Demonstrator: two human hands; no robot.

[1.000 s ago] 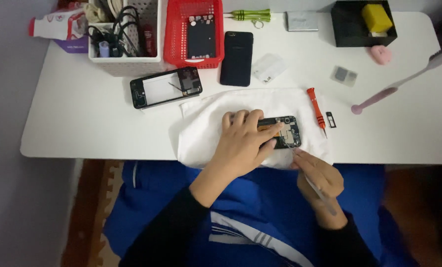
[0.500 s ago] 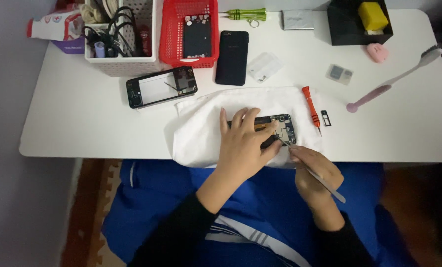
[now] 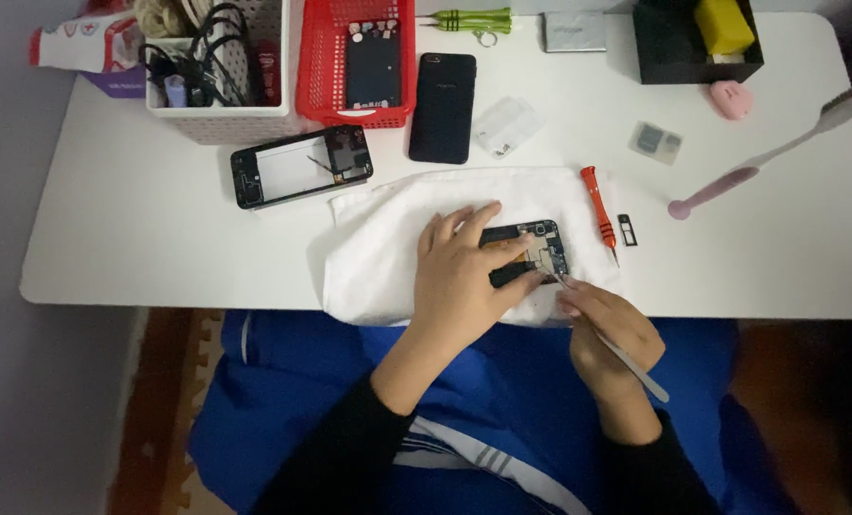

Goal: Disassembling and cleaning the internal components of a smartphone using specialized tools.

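Opened phone: the dark, rectangular phone body with its back off (image 3: 531, 250) lies on the white folded cloth (image 3: 388, 248) at the near edge of the white surface (image 3: 140, 229).
Left hand: your left hand (image 3: 459, 277) lies flat on the phone, fingers spread, pinning it and gripping nothing.
Right hand: your right hand (image 3: 605, 324) has its fingers closed round a thin silvery metal tool (image 3: 626, 360), tip at the phone's lower right corner.
Slip risk: if the tip skids, I judge it could scratch the exposed board or jab your left thumb.
Edge risk: small parts freed here could roll off the cloth into your lap.
Clutter: the orange-handled screwdriver (image 3: 598, 205) lies just beside the phone; a nudge could send it rolling.
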